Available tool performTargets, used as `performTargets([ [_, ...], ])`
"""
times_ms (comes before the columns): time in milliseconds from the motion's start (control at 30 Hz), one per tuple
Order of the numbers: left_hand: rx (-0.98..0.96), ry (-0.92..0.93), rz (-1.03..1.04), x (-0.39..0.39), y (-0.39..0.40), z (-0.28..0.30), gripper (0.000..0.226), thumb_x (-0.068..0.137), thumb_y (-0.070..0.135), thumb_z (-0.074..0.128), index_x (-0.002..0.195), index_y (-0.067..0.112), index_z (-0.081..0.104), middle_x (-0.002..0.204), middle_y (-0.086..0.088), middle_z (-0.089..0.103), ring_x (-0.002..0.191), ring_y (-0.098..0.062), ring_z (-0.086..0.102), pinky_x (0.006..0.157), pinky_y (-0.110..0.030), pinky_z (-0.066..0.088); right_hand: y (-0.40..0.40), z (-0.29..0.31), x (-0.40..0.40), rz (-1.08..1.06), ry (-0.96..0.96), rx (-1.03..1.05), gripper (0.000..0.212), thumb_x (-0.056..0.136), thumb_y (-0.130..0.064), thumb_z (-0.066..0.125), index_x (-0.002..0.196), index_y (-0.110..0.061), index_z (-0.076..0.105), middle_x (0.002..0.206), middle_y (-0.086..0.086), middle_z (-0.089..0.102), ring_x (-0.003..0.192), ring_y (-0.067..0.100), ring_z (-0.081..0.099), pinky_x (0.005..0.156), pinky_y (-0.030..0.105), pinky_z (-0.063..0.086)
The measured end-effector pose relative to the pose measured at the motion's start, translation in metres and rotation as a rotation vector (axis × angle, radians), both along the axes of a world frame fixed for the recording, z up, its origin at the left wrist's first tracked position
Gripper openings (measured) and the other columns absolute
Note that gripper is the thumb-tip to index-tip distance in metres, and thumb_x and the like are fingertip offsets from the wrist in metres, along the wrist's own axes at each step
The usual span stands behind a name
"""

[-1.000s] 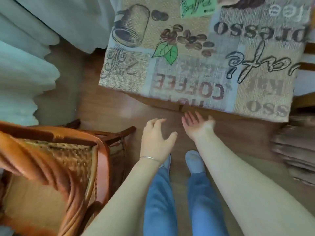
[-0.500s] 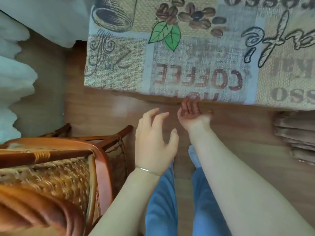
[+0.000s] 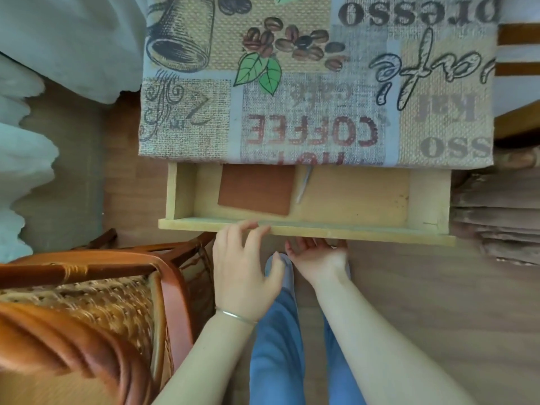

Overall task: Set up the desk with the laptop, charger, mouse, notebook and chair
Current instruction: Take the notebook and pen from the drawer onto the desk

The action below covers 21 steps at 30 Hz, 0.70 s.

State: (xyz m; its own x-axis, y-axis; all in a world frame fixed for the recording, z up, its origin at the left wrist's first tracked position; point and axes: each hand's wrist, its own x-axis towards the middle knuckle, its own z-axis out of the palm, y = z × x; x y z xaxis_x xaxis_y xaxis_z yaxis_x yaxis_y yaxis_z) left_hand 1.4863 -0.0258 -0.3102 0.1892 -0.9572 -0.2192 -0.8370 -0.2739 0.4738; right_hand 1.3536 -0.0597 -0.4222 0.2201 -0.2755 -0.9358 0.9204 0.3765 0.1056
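Observation:
The desk (image 3: 315,83) is covered by a coffee-print cloth. Its light wooden drawer (image 3: 365,232) stands pulled out toward me. Inside on the left lies a brown notebook (image 3: 257,188), with a thin silvery pen-like thing (image 3: 304,185) beside it. My left hand (image 3: 242,273) has its fingertips resting on the drawer's front rim, fingers apart. My right hand (image 3: 318,258) is palm-up with its fingers hooked under the drawer front. A wicker chair (image 3: 87,302) with a reddish frame stands at my left, close to the left arm. No laptop, charger or mouse shows.
Pale curtains (image 3: 58,39) hang at the left and far left. A stack of brown cardboard-like sheets (image 3: 502,214) sits on the floor right of the drawer. My legs in blue jeans stand on the wooden floor (image 3: 438,302) below the drawer.
The drawer was closed under the cloth; now it is pulled out, showing the notebook. My right hand came back with the drawer front, and my left hand moved onto its rim.

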Motion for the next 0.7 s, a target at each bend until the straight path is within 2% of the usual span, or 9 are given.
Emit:
performTargets([
  [100, 0.007, -0.025, -0.001, 0.003, 0.001, -0.004, 0.041, 0.075, 0.028, 0.061, 0.112, 0.012, 0.062, 0.113, -0.009, 0.056, 0.105, -0.028, 0.049, 0.094, -0.041, 0.041, 0.004, 0.018, -0.010, 0.091, 0.019, 0.014, 0.063, 0.093, -0.056, 0.020, 0.140, -0.018, 0.037, 0.148, 0.009, 0.038, 0.139, 0.026, 0.033, 0.109, 0.056, 0.022],
  [167, 0.008, -0.033, 0.007, 0.006, 0.000, -0.005, 0.040, 0.073, 0.027, 0.061, 0.111, 0.012, 0.062, 0.112, -0.010, 0.055, 0.103, -0.029, 0.049, 0.092, -0.041, 0.041, 0.011, 0.038, -0.017, 0.243, 0.070, 0.023, 0.059, 0.096, -0.052, 0.018, 0.136, -0.016, 0.042, 0.143, 0.014, 0.045, 0.134, 0.028, 0.041, 0.109, 0.053, 0.027],
  [233, 0.014, -0.031, 0.011, 0.007, -0.002, -0.004, 0.040, 0.073, 0.027, 0.061, 0.110, 0.011, 0.062, 0.111, -0.010, 0.056, 0.103, -0.030, 0.050, 0.092, -0.042, 0.042, 0.020, 0.067, -0.025, 0.504, 0.200, 0.003, 0.055, 0.098, -0.047, 0.021, 0.130, -0.012, 0.051, 0.127, 0.014, 0.060, 0.121, 0.027, 0.053, 0.100, 0.047, 0.039],
  [333, 0.022, -0.020, 0.008, 0.009, -0.010, 0.000, 0.041, 0.073, 0.027, 0.061, 0.111, 0.011, 0.063, 0.111, -0.010, 0.056, 0.105, -0.031, 0.052, 0.093, -0.042, 0.042, 0.024, 0.118, -0.034, 0.915, 0.606, -0.191, 0.033, 0.097, -0.029, 0.036, 0.109, -0.021, 0.066, 0.100, 0.001, 0.074, 0.097, 0.015, 0.066, 0.079, 0.032, 0.049],
  [433, 0.015, -0.019, 0.005, 0.016, -0.022, 0.003, 0.042, 0.075, 0.028, 0.060, 0.114, 0.011, 0.062, 0.113, -0.010, 0.057, 0.109, -0.031, 0.051, 0.096, -0.042, 0.041, -0.001, 0.161, -0.036, 1.075, 0.995, -0.533, 0.024, 0.089, -0.025, 0.046, 0.091, -0.035, 0.069, 0.090, -0.014, 0.074, 0.088, 0.004, 0.064, 0.075, 0.021, 0.046],
  [500, 0.001, -0.030, 0.003, 0.021, -0.033, 0.003, 0.042, 0.077, 0.030, 0.059, 0.115, 0.012, 0.062, 0.114, -0.011, 0.057, 0.110, -0.030, 0.050, 0.097, -0.043, 0.041, -0.027, 0.165, -0.034, 1.262, 1.200, -0.722, 0.023, 0.087, -0.030, 0.048, 0.098, -0.037, 0.066, 0.094, -0.017, 0.070, 0.095, 0.002, 0.060, 0.082, 0.021, 0.046],
  [567, 0.004, -0.061, 0.006, 0.027, -0.045, -0.002, 0.042, 0.078, 0.030, 0.061, 0.116, 0.011, 0.062, 0.114, -0.012, 0.057, 0.110, -0.032, 0.050, 0.097, -0.043, 0.042, -0.054, 0.145, -0.029, 1.582, 1.425, -0.831, 0.027, 0.091, -0.023, 0.047, 0.112, -0.029, 0.062, 0.107, -0.008, 0.063, 0.107, 0.015, 0.054, 0.089, 0.034, 0.046],
  [633, 0.062, -0.102, 0.022, 0.031, -0.059, -0.010, 0.043, 0.081, 0.031, 0.063, 0.119, 0.010, 0.060, 0.116, -0.015, 0.056, 0.111, -0.035, 0.049, 0.098, -0.044, 0.040, -0.079, 0.115, -0.018, 1.873, 1.468, -0.733, 0.032, 0.092, -0.021, 0.045, 0.123, -0.022, 0.055, 0.123, 0.005, 0.055, 0.117, 0.027, 0.048, 0.091, 0.041, 0.046],
  [700, 0.171, -0.149, 0.046, 0.035, -0.073, -0.021, 0.048, 0.082, 0.035, 0.061, 0.123, 0.011, 0.055, 0.118, -0.017, 0.052, 0.112, -0.036, 0.045, 0.097, -0.043, 0.038, -0.095, 0.089, -0.004, 2.057, 1.462, -0.599, 0.036, 0.092, -0.024, 0.047, 0.127, -0.017, 0.049, 0.128, 0.012, 0.050, 0.117, 0.032, 0.048, 0.086, 0.040, 0.047],
])
